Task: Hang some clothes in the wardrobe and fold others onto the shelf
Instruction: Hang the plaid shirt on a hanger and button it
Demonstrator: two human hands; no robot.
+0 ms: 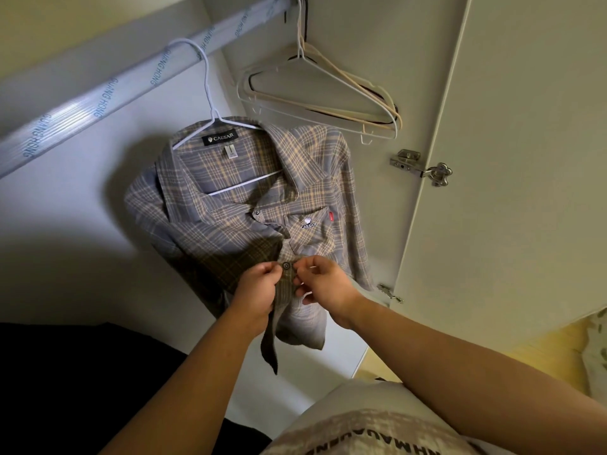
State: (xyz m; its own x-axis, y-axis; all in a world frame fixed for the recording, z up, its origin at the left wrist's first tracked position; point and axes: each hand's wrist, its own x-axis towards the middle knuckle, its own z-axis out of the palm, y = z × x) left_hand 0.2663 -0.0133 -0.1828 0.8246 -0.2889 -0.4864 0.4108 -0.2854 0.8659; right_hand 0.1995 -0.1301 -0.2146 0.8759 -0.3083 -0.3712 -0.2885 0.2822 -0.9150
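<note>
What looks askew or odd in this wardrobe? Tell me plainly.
The plaid shirt sits crooked on its white hanger: collar splayed, front bunched and gaping above the button, beside which the left hand and right hand pinch the placket. The rail wears printed film.

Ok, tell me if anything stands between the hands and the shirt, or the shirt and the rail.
Nothing visible does. The left hand and right hand pinch the shirt front beside a button, and the shirt hangs on a hanger hooked over the rail. Spare hangers hang apart.
</note>
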